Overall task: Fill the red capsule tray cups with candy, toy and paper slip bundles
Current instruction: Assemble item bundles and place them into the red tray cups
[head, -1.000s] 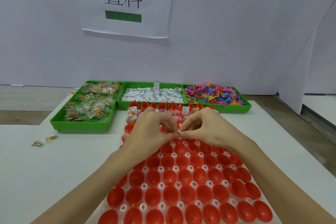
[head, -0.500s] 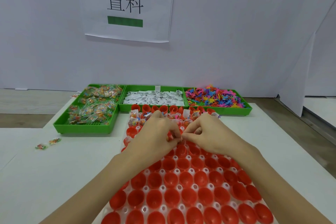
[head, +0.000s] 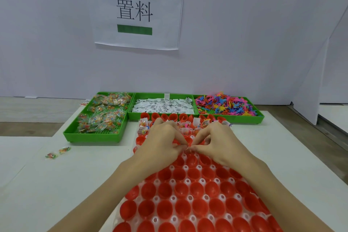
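The red capsule tray (head: 190, 190) lies in front of me, its near cups bare and red. Cups in the far rows hold candy, toy and paper slip bundles (head: 144, 128). My left hand (head: 162, 141) and my right hand (head: 216, 141) meet fingertip to fingertip over the tray's upper middle, pinched together on a small bundle (head: 188, 147) that is mostly hidden by the fingers. Behind the tray stand three green trays: candy packets (head: 101, 115) on the left, white paper slips (head: 162, 105) in the middle, coloured toys (head: 226, 104) on the right.
Two loose candy packets (head: 57, 152) lie on the white table to the left of the capsule tray. A white wall with a printed sign (head: 134, 11) stands behind the green trays. The table edge runs down the right side.
My head has tilted, so the trays and hands sit lower in view. Both hands stay pinched together and have shifted slightly toward the tray's far rows.
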`<action>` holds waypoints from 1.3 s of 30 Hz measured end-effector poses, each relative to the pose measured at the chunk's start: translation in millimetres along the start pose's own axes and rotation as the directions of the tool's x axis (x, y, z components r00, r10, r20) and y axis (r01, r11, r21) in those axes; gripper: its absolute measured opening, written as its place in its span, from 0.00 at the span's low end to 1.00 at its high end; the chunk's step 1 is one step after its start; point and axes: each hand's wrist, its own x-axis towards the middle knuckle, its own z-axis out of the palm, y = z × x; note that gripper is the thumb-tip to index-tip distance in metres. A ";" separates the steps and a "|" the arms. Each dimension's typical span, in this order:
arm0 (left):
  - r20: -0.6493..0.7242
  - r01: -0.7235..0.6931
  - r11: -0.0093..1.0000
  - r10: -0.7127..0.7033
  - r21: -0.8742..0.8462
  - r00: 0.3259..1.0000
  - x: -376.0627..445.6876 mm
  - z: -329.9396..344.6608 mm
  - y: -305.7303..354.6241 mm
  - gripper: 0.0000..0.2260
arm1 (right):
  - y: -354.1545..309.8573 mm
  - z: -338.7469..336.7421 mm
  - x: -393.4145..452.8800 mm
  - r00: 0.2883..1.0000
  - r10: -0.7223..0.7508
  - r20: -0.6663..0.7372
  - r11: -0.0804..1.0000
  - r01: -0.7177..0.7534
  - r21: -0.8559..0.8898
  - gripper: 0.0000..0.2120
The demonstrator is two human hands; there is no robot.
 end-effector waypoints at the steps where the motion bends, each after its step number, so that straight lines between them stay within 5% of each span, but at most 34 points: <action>1: 0.000 0.006 0.999 -0.006 -0.037 1.000 0.1 -5.7 -1.5 0.04 | -0.1 -2.0 -0.6 1.000 0.003 0.001 1.000 -0.003 0.012 0.04; 6: -0.102 0.162 0.969 -0.183 -0.187 0.978 7.0 -44.8 -29.0 0.05 | -0.6 -19.7 -6.0 0.997 0.042 -0.064 0.987 -0.031 0.157 0.11; 10: -0.316 0.306 0.952 -0.295 -0.017 0.902 4.6 -67.4 -83.3 0.08 | -3.0 -23.6 -12.2 0.994 0.036 -0.100 0.961 -0.007 0.278 0.11; 12: -0.265 0.432 0.894 -0.391 0.118 0.882 -3.8 -72.9 -111.6 0.13 | -6.1 -17.9 -16.3 0.993 0.016 -0.114 0.940 0.024 0.340 0.11; 14: -0.051 0.456 0.856 -0.459 0.243 0.887 -11.3 -75.9 -129.7 0.16 | -7.2 -9.5 -20.0 0.988 0.003 -0.157 0.922 0.058 0.384 0.11; 16: 0.146 0.383 0.878 -0.435 0.286 0.888 -15.6 -78.9 -135.9 0.15 | -7.0 -1.4 -22.6 0.986 0.006 -0.169 0.909 0.065 0.412 0.11; 18: 0.160 0.365 0.892 -0.415 0.267 0.896 -16.4 -84.0 -138.2 0.11 | -7.1 2.9 -24.9 0.987 0.005 -0.162 0.902 0.066 0.427 0.12; 25: -0.124 0.400 0.881 -0.380 0.252 0.917 -16.0 -92.4 -137.0 0.05 | -3.5 0.1 -29.2 0.978 0.067 -0.197 0.859 0.044 0.509 0.13; 31: -0.112 0.396 0.870 -0.380 0.293 0.918 -19.9 -101.4 -128.2 0.06 | 1.2 -1.8 -31.4 0.974 0.107 -0.201 0.845 0.018 0.534 0.12; 35: -0.263 0.266 0.932 -0.200 0.248 0.944 -23.5 -108.6 -111.9 0.07 | 2.0 -4.0 -31.0 0.971 0.108 -0.211 0.846 0.022 0.533 0.13; 39: -0.437 0.250 0.943 -0.134 0.218 0.889 -29.3 -104.8 -108.6 0.06 | 3.6 -3.4 -31.2 0.972 0.116 -0.206 0.834 0.018 0.551 0.13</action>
